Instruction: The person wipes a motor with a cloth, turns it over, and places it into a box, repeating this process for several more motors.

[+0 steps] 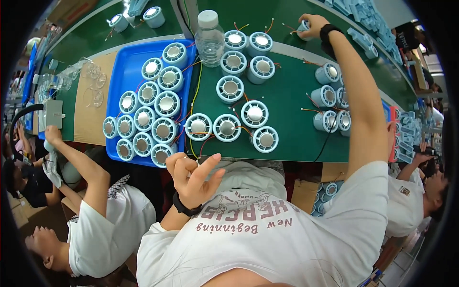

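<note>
My right hand (315, 25) stretches to the far side of the green bench and grips a light blue round motor unit (303, 29) with thin wires trailing left. My left hand (193, 184) hovers at the bench's near edge, fingers apart and partly curled, holding nothing that I can see. Nearest to it are similar light blue units with round silver tops, among them one unit (198, 126) with red and yellow wires. Several more, such as this unit (230, 89), stand in a cluster up the middle of the bench.
A blue tray (126, 62) at left holds many such units. Behind the cluster stands a clear bottle (209, 45). More units (325, 96) stand at right, by my forearm. Light blue parts (368, 24) pile up far right. A co-worker (110, 210) sits at left.
</note>
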`<state>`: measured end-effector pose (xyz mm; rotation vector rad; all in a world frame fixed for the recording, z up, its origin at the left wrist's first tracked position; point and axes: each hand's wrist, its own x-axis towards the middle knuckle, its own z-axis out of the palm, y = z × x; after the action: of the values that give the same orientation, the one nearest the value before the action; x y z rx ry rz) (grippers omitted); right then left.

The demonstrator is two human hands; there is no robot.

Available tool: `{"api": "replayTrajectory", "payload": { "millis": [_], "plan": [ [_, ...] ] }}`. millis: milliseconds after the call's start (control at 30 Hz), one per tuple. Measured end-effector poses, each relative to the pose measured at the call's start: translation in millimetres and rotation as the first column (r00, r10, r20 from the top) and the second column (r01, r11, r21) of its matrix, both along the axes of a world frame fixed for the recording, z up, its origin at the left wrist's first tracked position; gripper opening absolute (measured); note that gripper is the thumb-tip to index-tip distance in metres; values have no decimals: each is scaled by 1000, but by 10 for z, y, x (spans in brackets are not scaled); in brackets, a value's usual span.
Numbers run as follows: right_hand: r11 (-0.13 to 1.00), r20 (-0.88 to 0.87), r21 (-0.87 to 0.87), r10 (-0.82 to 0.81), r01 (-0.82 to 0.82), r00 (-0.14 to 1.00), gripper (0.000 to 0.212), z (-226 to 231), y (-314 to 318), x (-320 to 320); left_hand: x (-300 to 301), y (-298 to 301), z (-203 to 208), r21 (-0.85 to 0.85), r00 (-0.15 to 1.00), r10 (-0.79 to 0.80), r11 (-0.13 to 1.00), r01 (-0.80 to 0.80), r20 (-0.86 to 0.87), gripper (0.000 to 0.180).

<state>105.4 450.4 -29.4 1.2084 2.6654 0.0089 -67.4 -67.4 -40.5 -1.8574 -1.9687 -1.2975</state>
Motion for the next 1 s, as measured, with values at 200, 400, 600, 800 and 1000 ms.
{"api": "replayTrajectory", "payload": {
  "millis": [200,400,600,800,1000],
  "plan": [
    [707,-554,-405,315,-580,771,58,933,-1462,93,288,204,155,-8,657,-303,905,426,690,64],
    [313,-795,-391,358,-865,489,66,965,-2571,321,645,615,150,307,-40,-349,757,577,936,102],
    [414,-818,-246,397,-876,417,59,857,-3043,696,666,598,103,376,-88,-476,554,743,875,109],
    [891,-618,-40,334,-453,711,64,1210,-3533,1272,730,643,163,202,225,-537,623,755,813,117],
    [964,-790,-66,106,-256,604,76,890,-4035,1083,776,632,180,65,625,-581,758,649,522,110]
  ]
}}
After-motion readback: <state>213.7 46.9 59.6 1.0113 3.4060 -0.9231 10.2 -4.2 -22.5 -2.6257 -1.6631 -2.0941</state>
